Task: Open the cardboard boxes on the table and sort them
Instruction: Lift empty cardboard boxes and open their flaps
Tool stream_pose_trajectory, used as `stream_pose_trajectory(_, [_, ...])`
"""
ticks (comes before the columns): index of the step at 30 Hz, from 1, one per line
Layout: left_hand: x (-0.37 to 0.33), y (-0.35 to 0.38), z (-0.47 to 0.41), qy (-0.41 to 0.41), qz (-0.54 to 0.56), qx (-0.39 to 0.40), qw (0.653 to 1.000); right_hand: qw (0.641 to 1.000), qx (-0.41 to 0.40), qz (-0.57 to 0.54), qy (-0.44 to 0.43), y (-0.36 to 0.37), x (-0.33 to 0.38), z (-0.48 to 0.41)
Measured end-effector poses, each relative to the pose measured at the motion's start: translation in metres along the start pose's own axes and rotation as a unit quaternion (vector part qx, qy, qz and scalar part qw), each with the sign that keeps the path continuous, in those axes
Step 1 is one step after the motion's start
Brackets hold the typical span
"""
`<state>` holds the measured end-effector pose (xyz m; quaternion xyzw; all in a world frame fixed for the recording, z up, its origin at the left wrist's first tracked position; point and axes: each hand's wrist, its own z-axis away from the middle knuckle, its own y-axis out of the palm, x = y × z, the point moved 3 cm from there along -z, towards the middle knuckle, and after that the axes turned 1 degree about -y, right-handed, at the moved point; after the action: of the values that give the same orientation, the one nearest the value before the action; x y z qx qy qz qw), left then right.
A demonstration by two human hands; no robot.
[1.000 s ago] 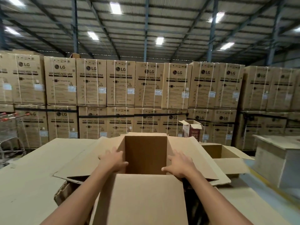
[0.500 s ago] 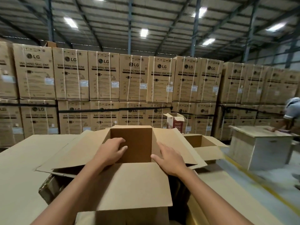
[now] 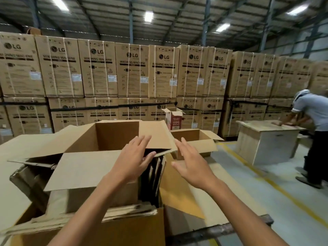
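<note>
A large brown cardboard box (image 3: 85, 171) stands open in front of me, all its flaps folded outward. My left hand (image 3: 134, 158) hovers over its right near corner with fingers spread, holding nothing. My right hand (image 3: 191, 166) is in the air just right of the box, fingers spread and relaxed, apart from the cardboard. A smaller open cardboard box (image 3: 195, 141) sits behind my right hand. Flattened cardboard sheets (image 3: 154, 176) stand on edge beside the big box.
The table (image 3: 218, 226) is covered with flat cardboard. A small red and white carton (image 3: 174, 119) stands open farther back. Stacked washing machine cartons (image 3: 131, 75) wall off the rear. A person (image 3: 312, 132) leans on a wooden crate (image 3: 266, 141) at the right.
Both hands have let go of the big box's rim and shifted right, fingers now spread in the air. The view has swung right, bringing the person and crate into sight.
</note>
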<state>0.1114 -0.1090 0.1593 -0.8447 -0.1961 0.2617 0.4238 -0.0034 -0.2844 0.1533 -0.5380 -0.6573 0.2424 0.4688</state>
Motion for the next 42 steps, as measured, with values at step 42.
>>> stream_pose_trajectory(42, [-0.398, 0.492, -0.021, 0.019, 0.274, 0.100, 0.956, 0.946, -0.056, -0.040, 0.318, -0.076, -0.562, 0.311])
